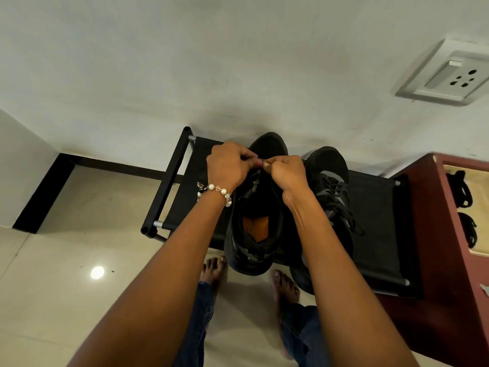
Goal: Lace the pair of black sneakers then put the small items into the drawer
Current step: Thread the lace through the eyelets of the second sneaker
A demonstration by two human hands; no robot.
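A black sneaker (254,207) with an orange insole lies on the black fabric shelf of a low rack (375,207), toe pointing at the wall. My left hand (229,165) and my right hand (287,172) meet over its front eyelets, fingers curled and pinching something small there; the lace itself is hidden between my fingertips. The second black sneaker (332,186) lies to the right on the same shelf, laced, with loose black lace ends trailing toward me.
A dark red cabinet (436,260) stands right of the rack, its open top compartment (476,205) holding black bundled items. A wall socket (449,72) is up on the right. My bare feet (284,287) stand on the tiled floor in front of the rack.
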